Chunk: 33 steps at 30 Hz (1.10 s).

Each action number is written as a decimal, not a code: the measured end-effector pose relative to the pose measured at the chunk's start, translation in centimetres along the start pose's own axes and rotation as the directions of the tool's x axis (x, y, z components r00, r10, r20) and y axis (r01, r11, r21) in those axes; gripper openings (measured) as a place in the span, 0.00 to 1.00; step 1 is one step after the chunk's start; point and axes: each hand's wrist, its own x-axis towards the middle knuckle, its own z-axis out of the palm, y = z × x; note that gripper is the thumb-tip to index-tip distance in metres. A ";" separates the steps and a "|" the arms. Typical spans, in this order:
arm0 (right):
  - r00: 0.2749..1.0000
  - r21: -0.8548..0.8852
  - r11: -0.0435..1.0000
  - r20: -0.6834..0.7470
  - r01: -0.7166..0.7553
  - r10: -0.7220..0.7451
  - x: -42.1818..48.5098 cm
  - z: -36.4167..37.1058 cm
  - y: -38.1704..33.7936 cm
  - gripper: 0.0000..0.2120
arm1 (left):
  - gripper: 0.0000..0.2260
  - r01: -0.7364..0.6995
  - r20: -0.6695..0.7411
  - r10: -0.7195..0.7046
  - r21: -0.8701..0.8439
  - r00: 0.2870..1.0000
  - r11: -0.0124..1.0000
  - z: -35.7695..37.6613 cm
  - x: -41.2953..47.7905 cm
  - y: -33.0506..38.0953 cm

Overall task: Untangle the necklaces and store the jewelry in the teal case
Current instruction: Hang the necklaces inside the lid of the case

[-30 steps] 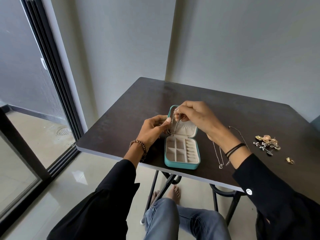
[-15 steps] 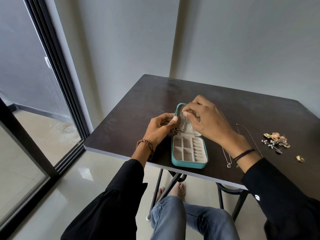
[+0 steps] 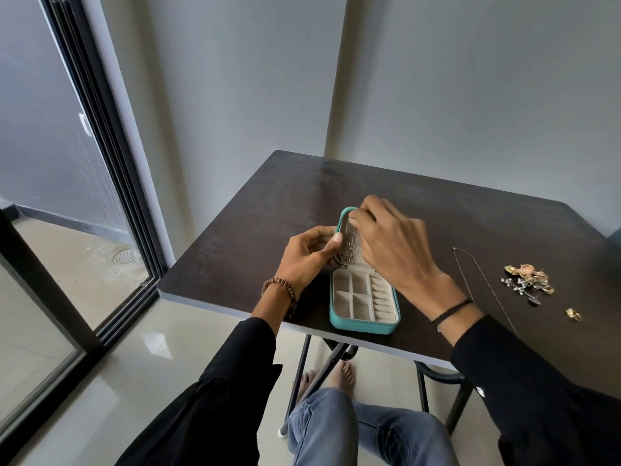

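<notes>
The teal case point(image 3: 364, 326) lies open near the table's front edge, its cream compartments bare. Its lid leans back behind the tray. A silver necklace point(image 3: 347, 245) hangs doubled against the inside of the lid. My left hand point(image 3: 307, 255) pinches the chain's lower part with thumb and fingers. My right hand point(image 3: 393, 245) reaches over the lid and pinches the chain's top near the lid's upper rim. A second thin chain point(image 3: 484, 284) lies on the table to the right of my right wrist, partly hidden by my sleeve.
On the dark table point(image 3: 255, 237), a small heap of gold and silver jewelry point(image 3: 529, 280) sits at the right, with a gold ring point(image 3: 574, 314) nearer the front. A glass sliding door point(image 3: 67, 196) stands left; my knees are under the table.
Both hands have lowered the silver necklace from above the case down against the inside of the lid. The chain now lies along the lid instead of dangling.
</notes>
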 end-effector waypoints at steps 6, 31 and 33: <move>1.000 -0.122 0.992 -0.002 0.028 -0.028 0.0 0.1 -0.9 0.10 | 0.12 -0.001 -0.021 0.001 0.008 1.000 1.000 0.0 -0.1 -0.4; 0.997 0.002 0.997 -0.040 -0.072 0.072 0.6 1.0 -0.3 0.05 | 0.12 -0.019 -0.056 0.019 0.011 0.998 1.000 -0.1 -0.1 -0.5; 0.999 -0.006 0.998 -0.003 -0.055 0.055 0.8 1.2 -0.5 0.05 | 0.12 -0.021 -0.057 0.022 0.011 0.998 1.000 -0.2 -0.2 -0.5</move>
